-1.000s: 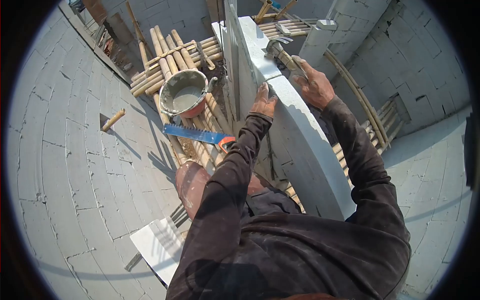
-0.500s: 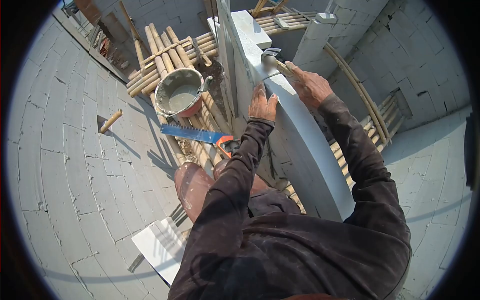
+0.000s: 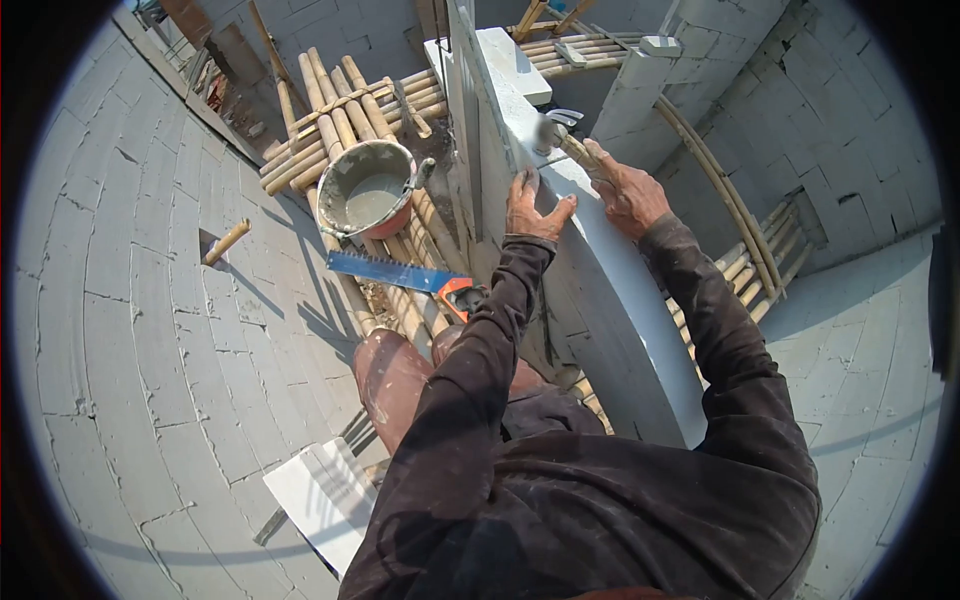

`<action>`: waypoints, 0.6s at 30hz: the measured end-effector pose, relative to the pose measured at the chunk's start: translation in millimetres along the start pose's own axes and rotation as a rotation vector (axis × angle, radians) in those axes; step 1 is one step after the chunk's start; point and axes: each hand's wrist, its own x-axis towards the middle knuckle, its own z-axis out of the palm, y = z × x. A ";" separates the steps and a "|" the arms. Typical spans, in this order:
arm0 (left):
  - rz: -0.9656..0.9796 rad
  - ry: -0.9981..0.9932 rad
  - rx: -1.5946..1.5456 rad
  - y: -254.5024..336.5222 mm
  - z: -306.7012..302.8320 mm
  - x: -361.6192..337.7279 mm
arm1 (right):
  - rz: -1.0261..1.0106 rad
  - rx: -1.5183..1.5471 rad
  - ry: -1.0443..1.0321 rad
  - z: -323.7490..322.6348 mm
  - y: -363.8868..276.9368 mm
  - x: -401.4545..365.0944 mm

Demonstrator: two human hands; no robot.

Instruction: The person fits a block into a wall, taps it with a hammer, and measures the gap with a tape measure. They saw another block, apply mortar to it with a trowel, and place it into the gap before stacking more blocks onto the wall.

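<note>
My right hand (image 3: 634, 200) is wrapped round the wooden handle of a claw hammer (image 3: 572, 146). The hammer's head sits at the top of a grey-white block wall (image 3: 625, 275), close to a joint between blocks; whether it touches cannot be told. My left hand (image 3: 537, 210) lies against the wall's left upper edge with its thumb spread away from the fingers, holding nothing. Below that hand, a handsaw (image 3: 395, 272) with a blue blade and orange-black handle rests on bamboo poles.
A bucket (image 3: 398, 215) with grey wet mix stands on the bamboo platform (image 3: 345, 105), a tool handle leaning over its rim. Block walls (image 3: 130, 300) rise on both sides. One short bamboo stub (image 3: 226, 243) juts from the left wall. A white block piece (image 3: 322, 500) lies lower left.
The hammer's head has turned and shifted slightly right and down in view. My left hand has slid a little right, its thumb now farther from the fingers. The view has shifted slightly.
</note>
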 end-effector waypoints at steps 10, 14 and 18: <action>0.234 0.069 0.201 10.5 -12.5 4.2 | -0.090 0.158 -0.038 -13.8 6.3 13.7; 0.296 -0.354 0.530 16.9 -19.8 12.4 | 0.062 0.428 -0.003 -15.5 12.0 27.1; 0.294 -0.450 0.578 23.0 -28.8 22.7 | 0.286 0.875 -0.079 6.4 42.3 74.0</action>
